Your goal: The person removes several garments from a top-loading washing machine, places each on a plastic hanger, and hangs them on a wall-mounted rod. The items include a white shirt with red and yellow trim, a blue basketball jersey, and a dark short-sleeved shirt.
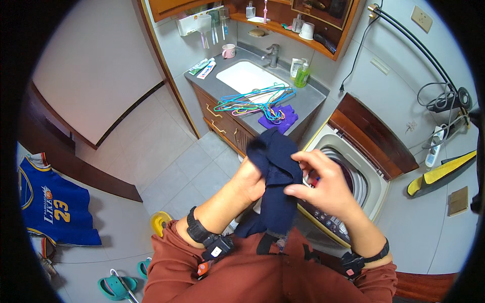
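A dark navy cloth garment (278, 159) hangs in front of my body, bunched at the top and trailing down toward my waist. My left hand (252, 180) is closed on its left side, the fingers partly covered by the fabric. At the garment's right edge is my right hand (326, 183), thumb and fingers spread apart; the thumb tip overlaps the cloth, and whether it touches I cannot tell. Below and behind the right hand stands a top-loading washing machine (379, 189) with its brown lid (373, 140) raised. My right hand hides part of its drum.
Several coloured wire hangers (261, 100) lie across the white sink (242, 75) and a purple cloth (286, 119) on the grey counter (314, 98). A blue jersey (57, 204) hangs at left. Teal clogs (113, 288) are at lower left; a power strip (434, 147) hangs at right.
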The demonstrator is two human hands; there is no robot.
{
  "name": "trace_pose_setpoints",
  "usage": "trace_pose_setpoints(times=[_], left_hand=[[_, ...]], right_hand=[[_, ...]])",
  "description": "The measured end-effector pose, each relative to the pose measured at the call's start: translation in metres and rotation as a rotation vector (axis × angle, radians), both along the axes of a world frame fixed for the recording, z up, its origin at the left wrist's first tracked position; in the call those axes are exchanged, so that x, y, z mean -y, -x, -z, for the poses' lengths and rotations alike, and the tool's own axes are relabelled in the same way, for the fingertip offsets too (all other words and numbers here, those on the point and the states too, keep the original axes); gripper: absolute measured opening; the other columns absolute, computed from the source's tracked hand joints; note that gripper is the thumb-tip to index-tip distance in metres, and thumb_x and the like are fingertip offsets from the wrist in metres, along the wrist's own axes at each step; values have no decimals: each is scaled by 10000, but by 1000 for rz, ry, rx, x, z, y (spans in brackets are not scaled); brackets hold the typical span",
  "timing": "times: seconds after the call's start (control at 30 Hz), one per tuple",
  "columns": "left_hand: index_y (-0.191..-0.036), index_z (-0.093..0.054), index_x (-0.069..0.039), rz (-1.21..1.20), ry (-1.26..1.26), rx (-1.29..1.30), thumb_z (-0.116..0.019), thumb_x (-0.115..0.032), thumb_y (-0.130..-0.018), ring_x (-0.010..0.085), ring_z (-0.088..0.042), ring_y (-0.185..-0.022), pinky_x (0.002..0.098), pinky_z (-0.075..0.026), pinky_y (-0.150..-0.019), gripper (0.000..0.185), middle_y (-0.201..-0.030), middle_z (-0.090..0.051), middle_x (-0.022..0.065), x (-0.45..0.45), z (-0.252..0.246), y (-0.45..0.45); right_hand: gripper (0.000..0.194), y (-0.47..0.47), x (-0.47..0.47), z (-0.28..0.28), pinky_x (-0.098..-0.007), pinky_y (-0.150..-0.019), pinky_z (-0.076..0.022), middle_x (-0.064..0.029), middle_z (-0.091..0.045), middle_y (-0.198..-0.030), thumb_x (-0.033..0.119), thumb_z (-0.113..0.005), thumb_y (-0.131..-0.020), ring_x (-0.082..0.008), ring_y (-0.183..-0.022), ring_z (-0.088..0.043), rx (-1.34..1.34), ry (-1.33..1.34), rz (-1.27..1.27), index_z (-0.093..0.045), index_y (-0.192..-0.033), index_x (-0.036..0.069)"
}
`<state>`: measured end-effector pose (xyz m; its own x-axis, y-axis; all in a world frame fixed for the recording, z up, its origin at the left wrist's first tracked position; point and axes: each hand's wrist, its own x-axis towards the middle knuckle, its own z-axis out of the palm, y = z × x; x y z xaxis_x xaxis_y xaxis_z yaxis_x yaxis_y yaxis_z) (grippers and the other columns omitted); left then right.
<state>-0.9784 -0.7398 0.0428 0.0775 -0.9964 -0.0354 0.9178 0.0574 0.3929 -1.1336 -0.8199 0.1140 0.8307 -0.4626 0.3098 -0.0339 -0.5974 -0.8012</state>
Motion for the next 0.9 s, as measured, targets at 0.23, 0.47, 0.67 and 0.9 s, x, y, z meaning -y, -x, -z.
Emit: trace_pose_setpoints(times=[0.23,0.47,0.67,0.9], left_hand=[[-1083,-556,-12,-86,-73,34,-415,-259,-922,227,-607,-944,337,-510,-833,327,-1059,-608,133,-13,0,6],[-1323,-362,-1,-68,-207,223,-276,-697,-831,252,-452,-1189,370,-354,-1014,857,-1316,-439,144,-39,7,-9],[-1146,-562,10,156,-285,1213,-696,-285,-781,105,-533,-908,262,-435,-837,488,-1004,-602,46,-54,16,-28],[-999,-573,26,-270,-301,352,-470,-133,-878,200,-621,-837,313,-516,-781,225,-950,-630,107,-32,-2,-59]], right_hand=[[107,-14,19,25,-272,-744,-476,-35,-594,-857,55,-487,-837,-121,-800,-572,178,-1068,-35,-555,-917,37],[160,-30,42,54,-401,-825,-485,-109,-607,-846,100,-424,-856,-237,-821,-600,420,-1527,95,-538,-882,-9],[177,-15,71,37,-365,-766,-519,-129,-630,-855,120,-460,-854,-244,-783,-619,393,-1570,-139,-571,-882,-14],[544,11,52,10,-342,-803,-449,-132,-621,-946,303,-724,-711,-200,-914,-586,-288,149,-277,-542,-1130,8]])
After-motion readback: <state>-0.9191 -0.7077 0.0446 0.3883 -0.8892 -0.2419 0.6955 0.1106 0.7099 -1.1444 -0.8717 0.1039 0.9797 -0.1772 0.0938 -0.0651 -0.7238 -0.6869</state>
